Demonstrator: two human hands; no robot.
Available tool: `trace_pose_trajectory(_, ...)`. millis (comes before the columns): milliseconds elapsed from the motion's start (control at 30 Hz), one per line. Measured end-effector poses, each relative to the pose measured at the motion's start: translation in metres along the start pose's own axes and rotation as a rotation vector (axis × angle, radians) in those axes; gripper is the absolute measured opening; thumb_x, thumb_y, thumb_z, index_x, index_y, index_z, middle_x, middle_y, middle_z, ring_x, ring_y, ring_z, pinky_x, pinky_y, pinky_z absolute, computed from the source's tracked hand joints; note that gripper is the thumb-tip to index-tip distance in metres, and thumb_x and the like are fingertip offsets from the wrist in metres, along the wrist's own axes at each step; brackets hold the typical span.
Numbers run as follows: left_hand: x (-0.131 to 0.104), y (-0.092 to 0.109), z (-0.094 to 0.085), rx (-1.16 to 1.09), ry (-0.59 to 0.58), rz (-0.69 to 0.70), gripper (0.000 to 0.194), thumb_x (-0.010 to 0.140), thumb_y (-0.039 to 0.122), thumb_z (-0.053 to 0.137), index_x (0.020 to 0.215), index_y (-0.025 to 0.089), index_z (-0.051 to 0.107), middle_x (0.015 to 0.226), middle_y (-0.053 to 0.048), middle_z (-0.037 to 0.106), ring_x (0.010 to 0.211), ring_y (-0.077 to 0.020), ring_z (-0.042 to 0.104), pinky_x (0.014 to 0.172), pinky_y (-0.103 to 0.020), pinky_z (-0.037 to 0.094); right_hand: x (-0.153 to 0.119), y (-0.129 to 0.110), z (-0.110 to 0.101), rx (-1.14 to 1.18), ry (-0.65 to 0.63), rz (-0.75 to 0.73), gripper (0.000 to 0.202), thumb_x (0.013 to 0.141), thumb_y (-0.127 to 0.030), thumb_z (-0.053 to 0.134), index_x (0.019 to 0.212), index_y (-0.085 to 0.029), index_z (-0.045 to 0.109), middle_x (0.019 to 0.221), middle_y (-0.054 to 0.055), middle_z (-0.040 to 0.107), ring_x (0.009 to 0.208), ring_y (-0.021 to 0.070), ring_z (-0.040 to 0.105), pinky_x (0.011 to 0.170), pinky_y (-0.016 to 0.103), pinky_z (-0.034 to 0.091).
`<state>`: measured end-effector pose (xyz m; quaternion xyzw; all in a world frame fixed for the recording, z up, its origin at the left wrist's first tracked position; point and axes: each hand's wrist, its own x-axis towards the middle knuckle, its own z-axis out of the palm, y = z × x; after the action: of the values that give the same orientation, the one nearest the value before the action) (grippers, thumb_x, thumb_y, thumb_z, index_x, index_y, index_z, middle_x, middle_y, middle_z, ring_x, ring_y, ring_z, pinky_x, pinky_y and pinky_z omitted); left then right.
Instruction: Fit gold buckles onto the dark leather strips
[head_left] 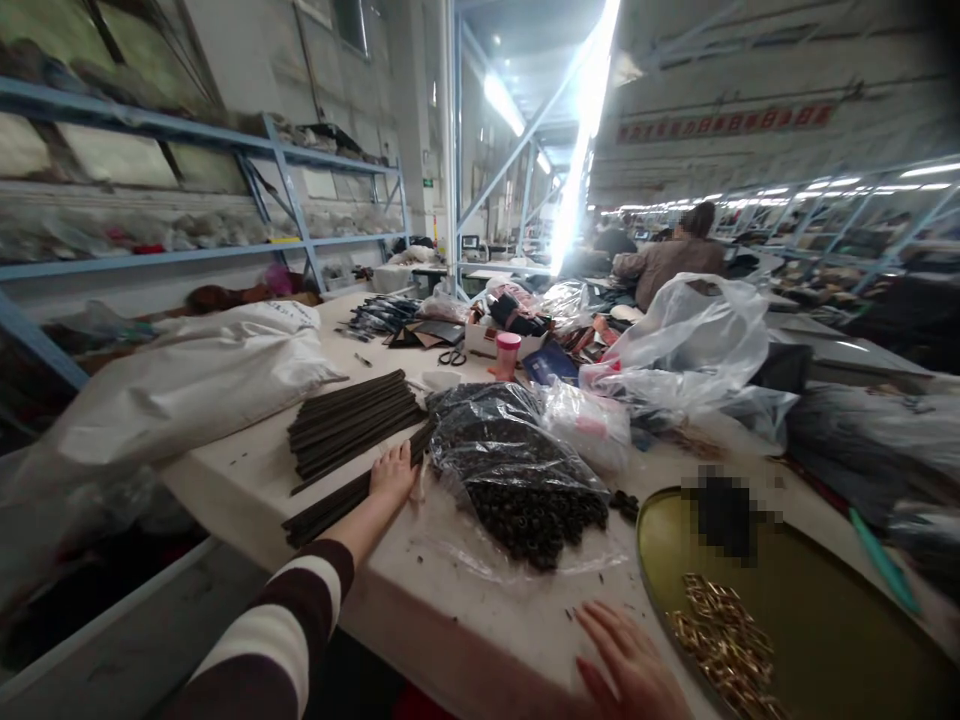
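My left hand [392, 474] lies over a narrow bundle of long dark strips [328, 515], fingers stretched across them; the undersides of the fingers are hidden. A larger stack of the same strips [352, 420] sits just behind. Right of this hand, a clear plastic bag [499, 425] lies with its mouth towards me, full of small black ring-like pieces [536, 520]. My right hand [626, 655] is low at the table's near edge, open with fingers apart and nothing in it. Beside it stands an oval olive tray [832, 620] holding a heap of gold-coloured metal pieces [724, 640].
A white sack [225, 370] lies at the left. Farther back are scissors [452, 356], a pink-lidded jar [507, 355], a box of mixed items and a big clear plastic bag [682, 340]. Blue shelving [285, 190] lines the wall; a person [671, 255] sits beyond the table.
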<state>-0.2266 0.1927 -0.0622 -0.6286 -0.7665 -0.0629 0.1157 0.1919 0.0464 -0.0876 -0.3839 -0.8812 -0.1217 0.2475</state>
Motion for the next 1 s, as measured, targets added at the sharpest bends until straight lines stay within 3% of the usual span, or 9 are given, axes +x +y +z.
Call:
trace_pose_trajectory(33,0.002,-0.001,-0.003,-0.005,-0.007,0.010,0.057,0.083,0.040,0.043,0.130,0.010,0.035,0.124,-0.017,0.049,0.108,-0.0281,0.048,0.087,-0.036,0.036,0.006,-0.014,0.003,0.013,-0.022,-0.055,0.035,0.079,-0.038,0.052,0.110,-0.021,0.056,0.107,0.005,0.064,0.097,0.0208,0.060,0.083,0.032,0.046)
trace_pose_trajectory(133,-0.010,-0.013,-0.014,0.000,-0.014,0.056,0.067,0.079,0.048,0.044,0.133,0.009,0.030,0.130,-0.018,0.042,0.115,-0.0295,0.042,0.092,-0.038,0.032,0.011,-0.033,0.007,0.021,-0.118,0.061,0.037,0.080,-0.032,0.050,0.115,-0.020,0.053,0.114,0.006,0.060,0.105,0.0212,0.055,0.088,0.035,0.044)
trace_pose_trajectory(267,-0.058,-0.048,-0.023,0.036,-0.013,0.107,0.077,0.075,0.055,0.044,0.133,0.007,0.029,0.134,-0.020,0.037,0.122,-0.0326,0.032,0.098,-0.043,0.025,0.000,-0.028,0.005,0.061,-0.193,0.194,0.045,0.081,-0.036,0.049,0.122,-0.019,0.047,0.122,0.008,0.055,0.112,0.0230,0.050,0.093,0.039,0.040)
trace_pose_trajectory(400,-0.088,-0.075,-0.011,0.125,0.058,0.096,0.073,0.077,0.056,0.039,0.132,0.009,0.032,0.132,-0.020,0.039,0.122,-0.0331,0.033,0.097,-0.045,0.026,-0.003,-0.029,0.006,0.087,-0.249,0.232,0.050,0.082,-0.040,0.047,0.127,-0.020,0.042,0.127,0.008,0.051,0.116,0.0241,0.045,0.097,0.041,0.037)
trace_pose_trajectory(533,-0.065,-0.067,0.002,0.107,0.039,0.129,0.060,0.084,0.049,0.032,0.133,0.013,0.033,0.128,-0.017,0.044,0.117,-0.0298,0.039,0.092,-0.040,0.032,0.002,-0.032,0.007,0.107,-0.283,0.269,0.048,0.083,-0.038,0.046,0.127,-0.020,0.042,0.128,0.008,0.049,0.118,0.0238,0.044,0.097,0.041,0.036)
trace_pose_trajectory(767,0.000,-0.039,-0.001,0.082,-0.001,0.172,0.049,0.088,0.032,0.030,0.132,0.013,0.033,0.118,-0.017,0.051,0.102,-0.0309,0.049,0.081,-0.040,0.040,0.009,-0.035,-0.003,0.182,-0.293,0.333,0.046,0.080,-0.034,0.049,0.125,-0.021,0.045,0.127,0.007,0.050,0.117,0.0236,0.044,0.100,0.041,0.034)
trace_pose_trajectory(933,0.021,-0.028,-0.021,0.040,-0.024,0.160,0.049,0.082,0.030,0.035,0.124,0.006,0.045,0.108,-0.021,0.056,0.089,-0.0345,0.056,0.072,-0.046,0.044,0.016,-0.037,-0.015,0.239,-0.270,0.399,0.045,0.080,-0.035,0.050,0.122,-0.021,0.048,0.126,0.007,0.052,0.115,0.0235,0.045,0.100,0.042,0.034)
trace_pose_trajectory(1000,0.018,-0.014,-0.037,0.013,0.001,0.187,0.051,0.080,0.030,0.037,0.121,0.001,0.046,0.112,-0.025,0.053,0.095,-0.0386,0.053,0.076,-0.051,0.043,0.017,-0.037,-0.018,0.266,-0.268,0.398,0.045,0.080,-0.035,0.049,0.122,-0.021,0.047,0.126,0.007,0.052,0.115,0.0241,0.045,0.100,0.042,0.034)
